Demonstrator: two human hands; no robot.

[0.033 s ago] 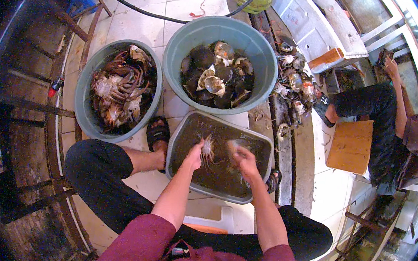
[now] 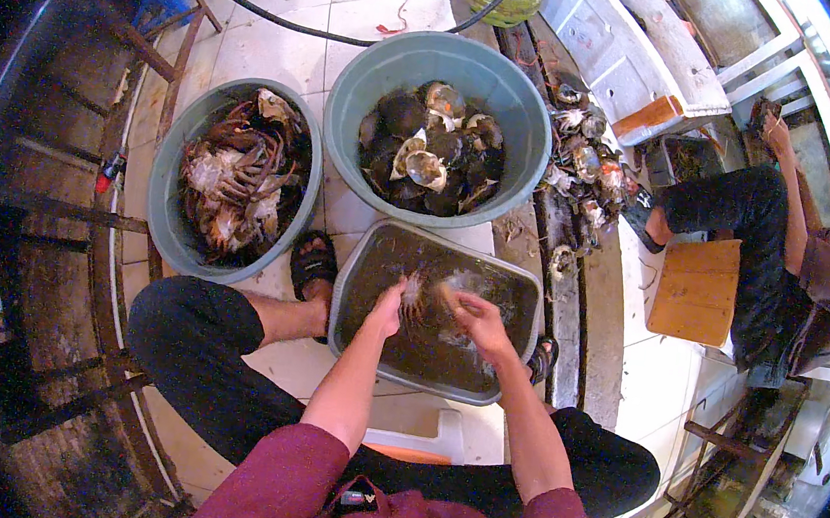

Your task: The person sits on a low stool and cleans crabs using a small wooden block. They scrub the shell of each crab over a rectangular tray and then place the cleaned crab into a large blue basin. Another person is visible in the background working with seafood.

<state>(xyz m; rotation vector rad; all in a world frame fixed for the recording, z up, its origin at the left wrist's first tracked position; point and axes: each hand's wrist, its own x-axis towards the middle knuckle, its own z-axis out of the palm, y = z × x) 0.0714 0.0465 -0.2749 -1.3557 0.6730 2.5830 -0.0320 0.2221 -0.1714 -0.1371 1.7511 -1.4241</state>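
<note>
My left hand (image 2: 388, 308) is closed on the edge of a pale crab body (image 2: 413, 294), its legs hanging down over the murky water. Beside it my right hand (image 2: 479, 322) has its fingers bent around a small tan thing, pointing toward the crab; blur hides what kind it is. Both hands are above a grey rectangular basin (image 2: 365, 254) of brown water. Ahead stands a round blue-green tub (image 2: 347, 83) of dark crab shells (image 2: 424, 165). In the smaller round tub (image 2: 164, 185) to the left lie crab bodies with legs (image 2: 234, 172).
Loose shells and scraps (image 2: 589, 166) are heaped on wooden planks to the right. A co-worker (image 2: 777, 234) sits at far right near a wooden stool (image 2: 697, 286). A black hose (image 2: 288, 25) crosses the tiled floor. A white foam box (image 2: 615, 49) stands behind.
My right hand has shifted left, bringing the tan thing closer to the crab body. My left hand and the crab stay nearly in place.
</note>
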